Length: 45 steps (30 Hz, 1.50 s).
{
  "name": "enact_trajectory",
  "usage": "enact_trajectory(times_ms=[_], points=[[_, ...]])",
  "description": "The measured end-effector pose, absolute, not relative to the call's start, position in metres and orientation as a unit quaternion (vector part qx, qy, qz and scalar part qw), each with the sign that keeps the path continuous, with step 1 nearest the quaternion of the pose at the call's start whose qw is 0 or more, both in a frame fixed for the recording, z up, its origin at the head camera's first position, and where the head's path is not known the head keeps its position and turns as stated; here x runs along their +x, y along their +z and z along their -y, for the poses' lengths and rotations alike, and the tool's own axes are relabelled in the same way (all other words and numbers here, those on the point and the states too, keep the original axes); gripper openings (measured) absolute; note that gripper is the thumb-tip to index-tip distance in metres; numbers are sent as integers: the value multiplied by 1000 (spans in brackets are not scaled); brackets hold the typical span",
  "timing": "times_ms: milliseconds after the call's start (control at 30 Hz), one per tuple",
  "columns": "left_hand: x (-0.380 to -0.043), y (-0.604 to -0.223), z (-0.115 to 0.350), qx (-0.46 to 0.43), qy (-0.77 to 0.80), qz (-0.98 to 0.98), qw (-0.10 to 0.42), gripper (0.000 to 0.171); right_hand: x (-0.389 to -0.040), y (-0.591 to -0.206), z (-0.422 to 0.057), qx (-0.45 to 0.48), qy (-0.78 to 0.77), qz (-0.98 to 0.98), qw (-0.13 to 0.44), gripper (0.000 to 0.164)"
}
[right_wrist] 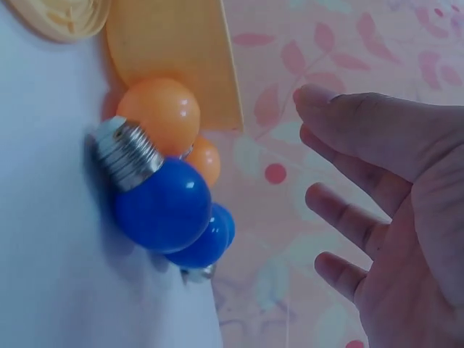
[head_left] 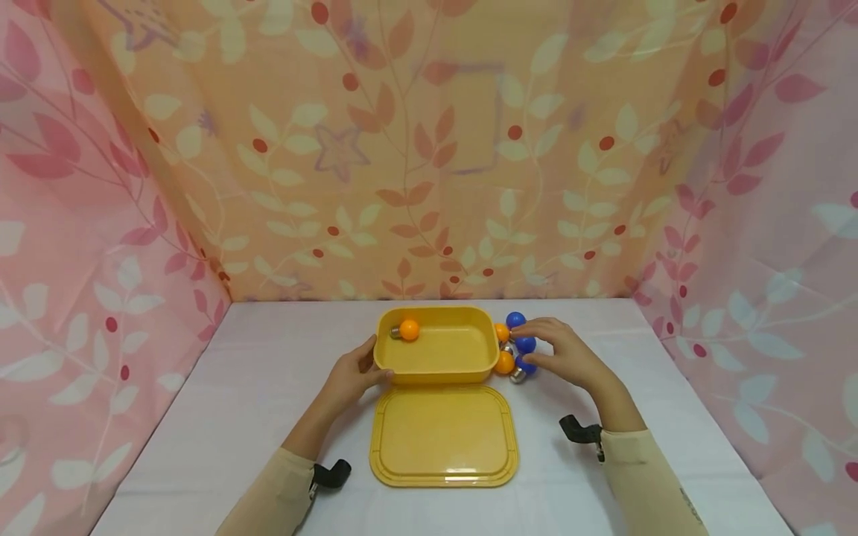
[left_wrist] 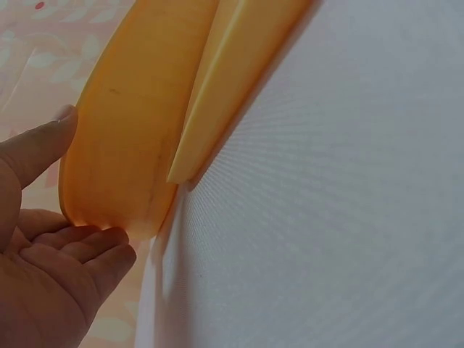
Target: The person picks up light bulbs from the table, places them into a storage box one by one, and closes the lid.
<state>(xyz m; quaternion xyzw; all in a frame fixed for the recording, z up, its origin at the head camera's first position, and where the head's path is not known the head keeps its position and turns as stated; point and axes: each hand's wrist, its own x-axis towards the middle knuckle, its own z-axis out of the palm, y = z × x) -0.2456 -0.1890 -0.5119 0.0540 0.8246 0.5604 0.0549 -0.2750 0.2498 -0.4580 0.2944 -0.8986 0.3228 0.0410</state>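
Note:
My left hand [head_left: 348, 382] holds the near left corner of a yellow plastic box [head_left: 436, 377], thumb at the front and fingers against the end wall. One orange light bulb [head_left: 409, 330] lies inside the box, its metal base pointing left. Against the box's right end is a cluster of bulbs, orange [head_left: 504, 363] and blue [head_left: 515, 320], with silver screw bases. Over that cluster hovers my right hand [head_left: 566, 353], thumb and fingers spread. In the right wrist view a gap separates these fingers from the nearest blue bulb [right_wrist: 163, 206].
In front of the box a yellow lid [head_left: 442, 435] lies flat on the white-covered table [head_left: 268, 372]. Floral cloth walls [head_left: 429, 149] enclose the back and both sides. A black wrist-camera mount sits at each sleeve.

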Motion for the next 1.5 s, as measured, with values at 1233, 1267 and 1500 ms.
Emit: enact_trajectory(times_ms=[1233, 1267, 1500], points=[[-243, -515, 190, 59, 558, -825, 62, 94, -287, -506, -277, 206, 326, 920, -74, 40], [-243, -515, 190, 61, 558, -825, 61, 94, -287, -506, -277, 208, 325, 920, -71, 40], [-244, -512, 191, 64, 555, -827, 62, 95, -285, -501, -277, 199, 312, 925, -82, 38]])
